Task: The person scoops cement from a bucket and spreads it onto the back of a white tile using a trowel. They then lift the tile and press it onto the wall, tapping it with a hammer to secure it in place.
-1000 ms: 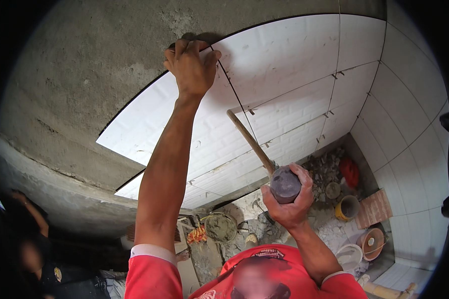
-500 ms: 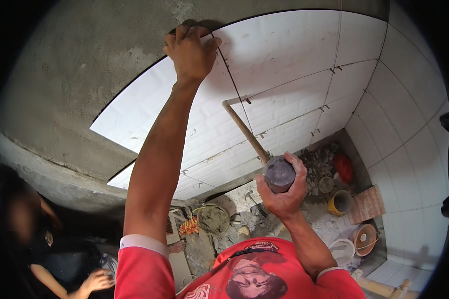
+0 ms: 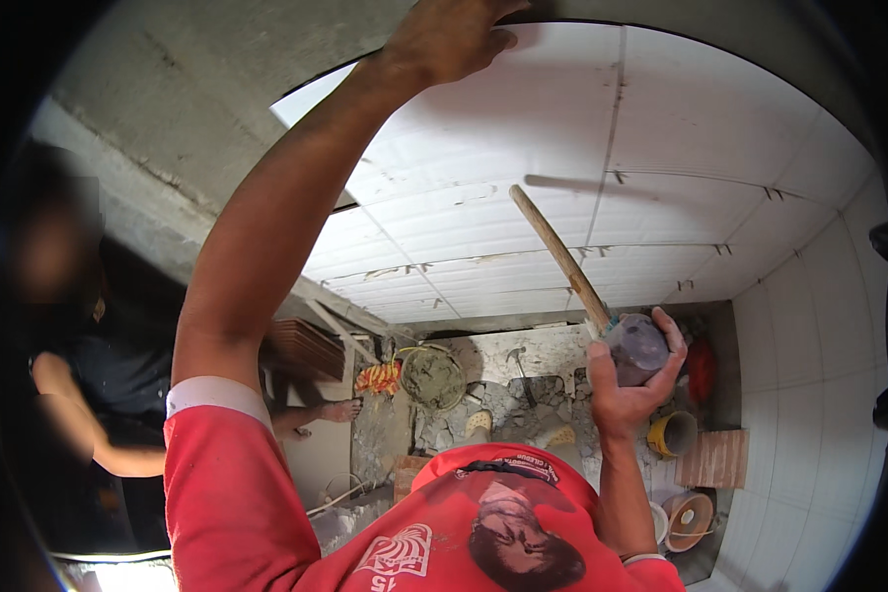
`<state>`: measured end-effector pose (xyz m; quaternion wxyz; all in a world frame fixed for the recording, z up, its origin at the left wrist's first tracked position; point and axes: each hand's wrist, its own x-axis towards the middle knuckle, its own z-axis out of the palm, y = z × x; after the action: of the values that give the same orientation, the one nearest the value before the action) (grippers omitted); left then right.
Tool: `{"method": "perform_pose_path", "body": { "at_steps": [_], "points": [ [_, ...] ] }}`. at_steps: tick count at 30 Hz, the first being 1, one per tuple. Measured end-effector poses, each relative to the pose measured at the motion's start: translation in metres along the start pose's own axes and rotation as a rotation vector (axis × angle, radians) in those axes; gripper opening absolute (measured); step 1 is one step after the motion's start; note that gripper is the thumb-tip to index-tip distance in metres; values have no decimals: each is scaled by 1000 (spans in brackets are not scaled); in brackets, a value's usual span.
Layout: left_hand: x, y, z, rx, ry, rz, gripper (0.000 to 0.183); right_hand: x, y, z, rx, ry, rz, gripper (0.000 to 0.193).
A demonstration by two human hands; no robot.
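Note:
My left hand point(image 3: 454, 41) is at the top edge of a large white wall tile point(image 3: 523, 99). Its thumb lies against the tile face and its fingers reach over the edge, partly cut off by the picture's top. My right hand point(image 3: 629, 395) is wrapped around the dark, dusty head of a mallet point(image 3: 641, 347). The mallet's wooden handle point(image 3: 559, 255) points up and left in front of the tiled wall, apart from my left hand, and casts a shadow on the tiles.
Below lie rubble, a claw hammer point(image 3: 521, 375) and a mortar bucket point(image 3: 433, 379). To the right are a yellow bucket point(image 3: 672, 434), a brown tile point(image 3: 712, 459) and an orange-brown bucket point(image 3: 689, 520). A person in dark clothes point(image 3: 118, 345) is at the left, near stacked brown tiles point(image 3: 308, 347).
My view has shifted, bringing more floor into sight. My left hand has slid right along the tile's top edge. The mallet, still held by its head, has moved right and slightly down in view.

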<state>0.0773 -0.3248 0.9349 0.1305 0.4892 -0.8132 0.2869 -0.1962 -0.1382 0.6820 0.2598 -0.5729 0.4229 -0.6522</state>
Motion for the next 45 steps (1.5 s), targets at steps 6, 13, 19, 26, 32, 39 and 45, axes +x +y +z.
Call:
{"method": "perform_pose_path", "body": {
  "at_steps": [6, 13, 19, 26, 32, 39, 45],
  "points": [
    [-51, -24, -8, 117, -44, -45, 51, -14, -23, 10, 537, -66, 365, 75],
    [-48, -36, 6, 66, -17, -87, 39, -52, -20, 53, 703, -140, 693, 66],
    [-54, -18, 35, 341, 252, -135, 28, -52, -30, 63, 510, -119, 490, 71],
    [-75, 6, 38, 219, 501, -257, 32, -73, -47, 83, 269, -132, 471, 67],
    [-96, 26, 45, 55, 639, -318, 45, -81, -52, 96, 218, -110, 416, 65],
    [-198, 49, 76, -658, 556, -370, 39, -108, -45, 94, 118, -98, 498, 61],
    [-326, 33, 127, -621, 369, -775, 31, -132, -32, 77, 67, -56, 607, 66]
  ]
}}
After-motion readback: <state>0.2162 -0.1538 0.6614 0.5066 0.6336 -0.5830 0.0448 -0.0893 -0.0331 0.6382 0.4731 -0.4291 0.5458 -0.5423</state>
